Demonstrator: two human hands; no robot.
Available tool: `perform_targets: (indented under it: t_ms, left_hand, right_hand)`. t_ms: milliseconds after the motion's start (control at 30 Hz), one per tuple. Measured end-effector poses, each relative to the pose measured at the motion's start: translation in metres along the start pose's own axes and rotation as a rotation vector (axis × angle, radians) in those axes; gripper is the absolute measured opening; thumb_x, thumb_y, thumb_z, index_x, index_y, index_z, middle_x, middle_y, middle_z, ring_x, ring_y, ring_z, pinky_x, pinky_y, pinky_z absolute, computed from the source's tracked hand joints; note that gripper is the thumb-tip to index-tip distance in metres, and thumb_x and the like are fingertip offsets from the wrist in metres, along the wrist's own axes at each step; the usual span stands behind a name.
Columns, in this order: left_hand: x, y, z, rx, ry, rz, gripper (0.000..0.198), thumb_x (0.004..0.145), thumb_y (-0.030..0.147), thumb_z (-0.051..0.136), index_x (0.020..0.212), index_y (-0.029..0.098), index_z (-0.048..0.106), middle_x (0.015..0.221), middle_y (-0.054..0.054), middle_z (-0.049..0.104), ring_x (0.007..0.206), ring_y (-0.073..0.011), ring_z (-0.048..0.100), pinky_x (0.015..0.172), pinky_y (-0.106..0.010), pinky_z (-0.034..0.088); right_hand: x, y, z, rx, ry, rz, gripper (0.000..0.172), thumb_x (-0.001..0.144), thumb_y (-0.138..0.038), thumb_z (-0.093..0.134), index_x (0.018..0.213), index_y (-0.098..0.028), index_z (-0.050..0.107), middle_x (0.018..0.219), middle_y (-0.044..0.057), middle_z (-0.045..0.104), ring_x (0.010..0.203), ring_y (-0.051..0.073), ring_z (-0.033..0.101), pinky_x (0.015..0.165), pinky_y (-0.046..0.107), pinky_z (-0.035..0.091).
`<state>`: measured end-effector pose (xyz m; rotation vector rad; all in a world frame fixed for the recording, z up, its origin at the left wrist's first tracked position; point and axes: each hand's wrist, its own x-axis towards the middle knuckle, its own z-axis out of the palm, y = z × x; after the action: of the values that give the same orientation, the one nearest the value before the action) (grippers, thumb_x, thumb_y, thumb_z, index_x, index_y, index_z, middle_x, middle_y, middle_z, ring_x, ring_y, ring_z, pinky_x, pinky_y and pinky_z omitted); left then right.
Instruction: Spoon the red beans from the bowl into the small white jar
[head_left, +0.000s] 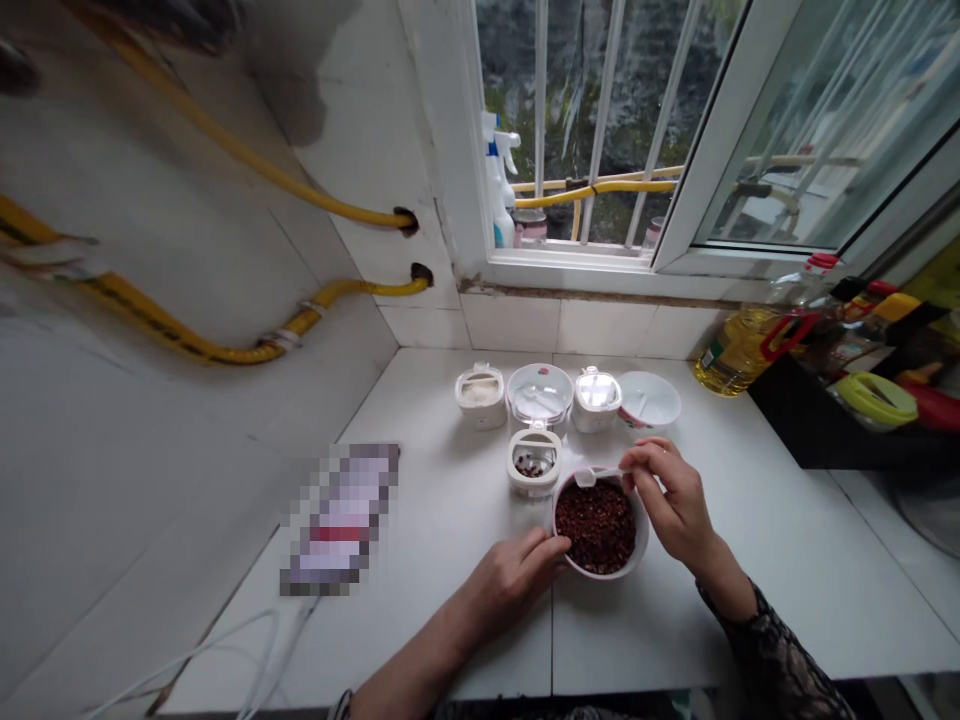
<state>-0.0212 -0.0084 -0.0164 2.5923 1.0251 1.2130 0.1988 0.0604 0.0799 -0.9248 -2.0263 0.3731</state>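
A white bowl full of small dark red grains that look like Sichuan peppercorns stands on the white tiled counter. My left hand grips its left rim, thumb on the edge and fingers around the outside. Between the fingertips of my right hand is the handle of a small white spoon, whose scoop lies over the bowl's back edge. Just behind and left of the bowl, a clear seasoning jar with a white rim shows a few of the same grains inside.
Behind stand a jar of pale contents, a lidded bowl, another clear-lidded jar and a white bowl. An oil bottle and a black rack of bottles are at right. A pixelated object with a cable lies left.
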Motion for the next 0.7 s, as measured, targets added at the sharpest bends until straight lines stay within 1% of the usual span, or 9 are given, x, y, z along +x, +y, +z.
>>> perform_targets:
  t_ms: [100, 200, 267, 333, 467, 567, 633, 700]
  left_hand:
    - [-0.001, 0.0, 0.0, -0.017, -0.024, -0.009, 0.019, 0.102, 0.023, 0.039, 0.111, 0.013, 0.053, 0.078, -0.004, 0.061, 0.06, -0.0113, 0.061, 0.053, -0.018, 0.051]
    - [-0.002, -0.001, 0.0, -0.026, -0.038, -0.022, 0.019, 0.101, 0.022, 0.039, 0.112, 0.013, 0.053, 0.078, -0.005, 0.061, 0.06, -0.011, 0.061, 0.054, -0.018, 0.052]
    - [-0.002, -0.001, 0.0, -0.028, -0.029, -0.022, 0.019, 0.101, 0.022, 0.039, 0.112, 0.014, 0.053, 0.078, -0.005, 0.061, 0.06, -0.0113, 0.061, 0.053, -0.018, 0.052]
    - [-0.002, -0.001, 0.0, -0.027, -0.021, -0.021, 0.019, 0.101, 0.022, 0.04, 0.112, 0.013, 0.052, 0.078, -0.005, 0.062, 0.059, -0.0115, 0.06, 0.052, -0.018, 0.051]
    - [-0.002, -0.001, 0.001, -0.046, -0.039, -0.025, 0.018, 0.101, 0.022, 0.041, 0.113, 0.013, 0.052, 0.079, -0.005, 0.062, 0.06, -0.0111, 0.06, 0.053, -0.018, 0.051]
    - [-0.003, -0.002, 0.001, -0.06, -0.043, -0.029, 0.018, 0.1, 0.021, 0.042, 0.114, 0.012, 0.052, 0.08, -0.006, 0.062, 0.061, -0.0113, 0.06, 0.054, -0.018, 0.051]
    - [-0.003, -0.002, 0.001, -0.064, -0.036, -0.02, 0.018, 0.1, 0.02, 0.042, 0.113, 0.012, 0.052, 0.079, -0.006, 0.062, 0.062, -0.0119, 0.061, 0.054, -0.019, 0.052]
    - [-0.002, -0.002, 0.001, -0.065, -0.039, -0.012, 0.018, 0.101, 0.019, 0.041, 0.113, 0.012, 0.052, 0.079, -0.007, 0.062, 0.062, -0.0124, 0.061, 0.054, -0.019, 0.052]
  right_hand:
    - [-0.008, 0.009, 0.0, -0.025, -0.056, 0.042, 0.018, 0.088, -0.016, 0.042, 0.081, -0.023, 0.057, 0.06, -0.002, 0.058, 0.062, 0.017, 0.056, 0.084, 0.038, 0.043]
    - [-0.012, 0.012, 0.01, -0.012, -0.145, 0.068, 0.018, 0.087, -0.016, 0.042, 0.08, -0.023, 0.057, 0.06, -0.002, 0.059, 0.062, 0.017, 0.056, 0.085, 0.038, 0.042]
    - [-0.014, 0.011, 0.016, 0.027, -0.181, 0.092, 0.02, 0.087, -0.015, 0.041, 0.078, -0.023, 0.057, 0.059, -0.003, 0.059, 0.06, 0.016, 0.055, 0.087, 0.039, 0.041]
    - [-0.014, 0.01, 0.02, 0.069, -0.163, 0.153, 0.021, 0.088, -0.016, 0.04, 0.077, -0.023, 0.057, 0.057, -0.003, 0.059, 0.062, 0.017, 0.056, 0.088, 0.038, 0.04]
    - [-0.014, 0.011, 0.015, 0.169, -0.071, 0.379, 0.02, 0.088, -0.024, 0.044, 0.074, -0.023, 0.059, 0.053, -0.001, 0.059, 0.069, 0.021, 0.057, 0.08, 0.035, 0.041]
    - [-0.015, 0.016, 0.01, 0.264, -0.036, 0.511, 0.02, 0.086, -0.03, 0.045, 0.072, -0.022, 0.059, 0.053, -0.002, 0.059, 0.063, 0.019, 0.055, 0.073, 0.033, 0.042]
    - [-0.016, 0.018, 0.009, 0.296, -0.021, 0.546, 0.021, 0.085, -0.031, 0.045, 0.072, -0.022, 0.059, 0.053, -0.002, 0.058, 0.062, 0.019, 0.055, 0.072, 0.032, 0.041]
    - [-0.017, 0.018, 0.009, 0.261, -0.01, 0.53, 0.021, 0.085, -0.031, 0.046, 0.072, -0.022, 0.059, 0.053, -0.002, 0.058, 0.064, 0.019, 0.055, 0.073, 0.032, 0.041]
